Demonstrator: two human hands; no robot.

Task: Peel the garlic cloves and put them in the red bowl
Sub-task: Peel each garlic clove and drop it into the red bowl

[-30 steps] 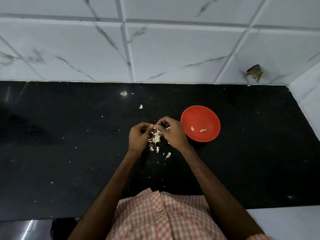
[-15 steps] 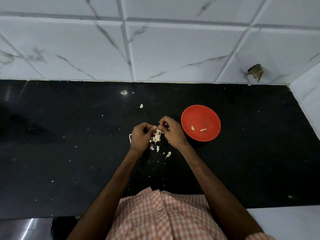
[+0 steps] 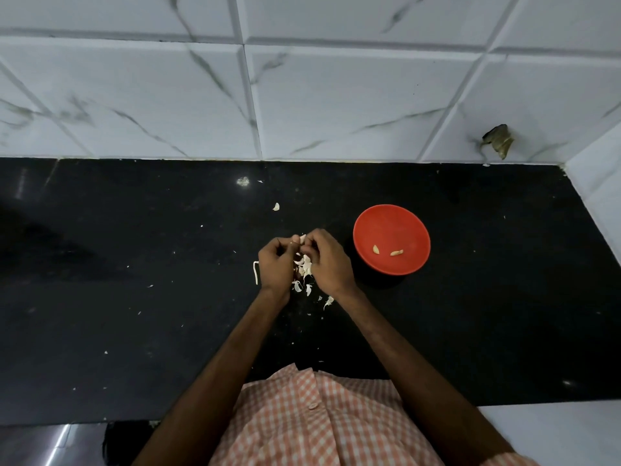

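Over the black counter (image 3: 134, 297), just left of the red bowl (image 3: 396, 227), my left hand (image 3: 276, 264) and right hand (image 3: 327, 260) both pinch one garlic clove (image 3: 302, 238). A slipping nail could drop it into the peels (image 3: 304, 267) beneath my hands, where I judge it would be hard to find.

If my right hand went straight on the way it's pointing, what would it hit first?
Likely the left hand, just past the garlic clove both hands pinch; depth is unclear.

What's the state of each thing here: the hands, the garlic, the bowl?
left hand: pinching the garlic clove.
right hand: pinching the same clove.
garlic clove: held between both hands, mostly hidden.
red bowl: upright, holding two peeled cloves.
peel scraps: loose under the hands.
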